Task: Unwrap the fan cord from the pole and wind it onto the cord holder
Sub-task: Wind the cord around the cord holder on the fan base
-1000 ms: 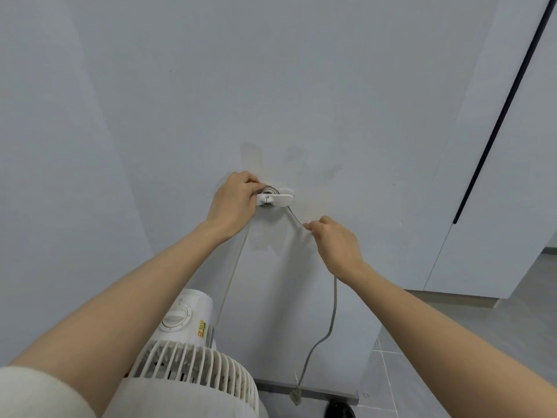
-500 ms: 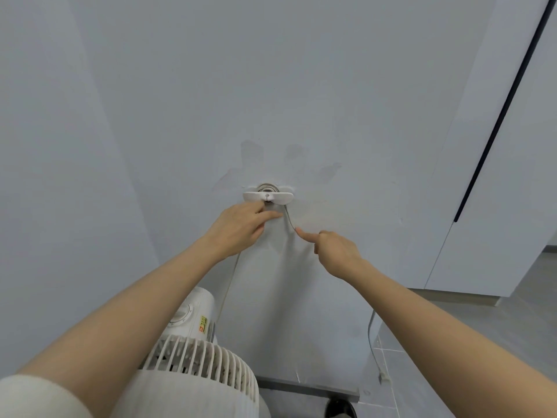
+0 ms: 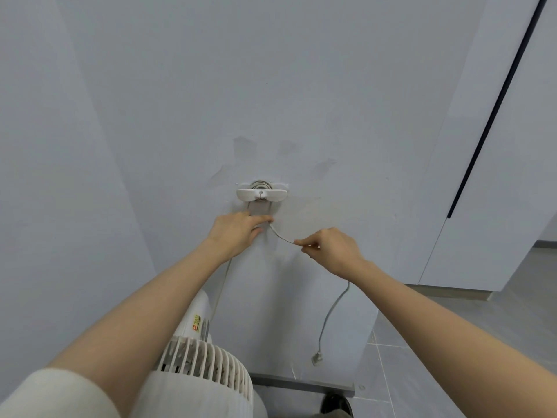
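**Cord part-wound on wall holder, both hands at it**

Room: pale grey-blue wall (image 3: 301,86) fills most of the view, w/ an inside corner running down at 9 o'clock. Paint is uneven, w/ duller patched areas around and above the cord holder (image 3: 261,194). At 2–3 o'clock are white cabinet panels (image 3: 512,191) split by a thin dark vertical strip. Grey tiled floor (image 3: 452,342) at 4–5 o'clock, and a dark baseboard (image 3: 301,384) along the wall foot at 6.

Holder: white, wing-shaped, fixed to the wall near centre frame. Grey loops of cord (image 3: 281,236) sit behind it, so some is wound on.

Left hand (image 3: 238,233): at the holder's 6–7 o'clock, just below it, close to or against the wall, fingers reaching right. Fingertips meet the cord where it comes off the holder. Can't tell if the grip is a pinch or just a press.

Right hand (image 3: 331,251): at the holder's 4 o'clock, apart from the left. Grip is clenched on the cord, thumb and forefinger pinching it, other fingers curled. A short slack span sags between the two hands.

Rest of the cord: drops from under the right wrist, curves down the wall and ends in the plug (image 3: 316,357), which dangles free near 6 o'clock, above the baseboard. A second stretch runs from the holder's left side down to the fan (image 3: 205,366).

Fan: white, at 6–7 o'clock, grille toward the camera, motor housing behind w/ a small red-and-yellow sticker. Pale sleeve (image 3: 60,393) at 7–8 o'clock. Small dark item at the floor edge below the baseboard, unclear what.
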### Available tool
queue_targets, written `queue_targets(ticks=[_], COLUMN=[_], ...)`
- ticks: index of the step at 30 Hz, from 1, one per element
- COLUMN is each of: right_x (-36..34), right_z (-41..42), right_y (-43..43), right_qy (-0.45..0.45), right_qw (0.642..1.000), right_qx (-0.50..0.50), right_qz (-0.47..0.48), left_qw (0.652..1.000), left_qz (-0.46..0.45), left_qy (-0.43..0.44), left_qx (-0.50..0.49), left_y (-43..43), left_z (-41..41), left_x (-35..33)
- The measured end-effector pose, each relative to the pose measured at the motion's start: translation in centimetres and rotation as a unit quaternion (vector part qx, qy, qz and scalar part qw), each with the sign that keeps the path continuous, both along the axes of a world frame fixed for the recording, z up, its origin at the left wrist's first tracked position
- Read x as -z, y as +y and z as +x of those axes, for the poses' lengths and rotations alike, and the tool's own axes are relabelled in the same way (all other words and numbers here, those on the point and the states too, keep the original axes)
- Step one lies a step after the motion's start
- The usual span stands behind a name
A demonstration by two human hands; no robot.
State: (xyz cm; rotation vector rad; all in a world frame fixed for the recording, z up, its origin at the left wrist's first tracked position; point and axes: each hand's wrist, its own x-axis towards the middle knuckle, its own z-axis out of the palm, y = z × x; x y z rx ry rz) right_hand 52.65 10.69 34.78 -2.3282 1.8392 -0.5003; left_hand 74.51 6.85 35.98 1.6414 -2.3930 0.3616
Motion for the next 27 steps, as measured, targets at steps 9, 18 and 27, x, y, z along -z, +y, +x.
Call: queue_targets(ticks=[9, 18, 27], right_x=[-2.4, -4.5, -5.7], right_z=[0.1, 1.8, 3.7], right_y=[1.4, 1.5, 0.9], right_qy=[-0.013, -0.038, -0.046], right_qw=[0.984, 0.976, 0.980], right_qx=[0.068, -0.002, 0.033], right_qz=[-0.166, -0.212, -0.193], left_qw=[0.995, 0.901, 0.750], left_qz=[0.042, 0.103, 0.177], left_qy=[0.086, 0.416, 0.632], left_qx=[-0.028, -0.071, -0.082], left_y=[0.2, -0.9, -1.4], left_z=[0.2, 0.3, 0.6], left_x=[-0.5, 0.4, -1.3])
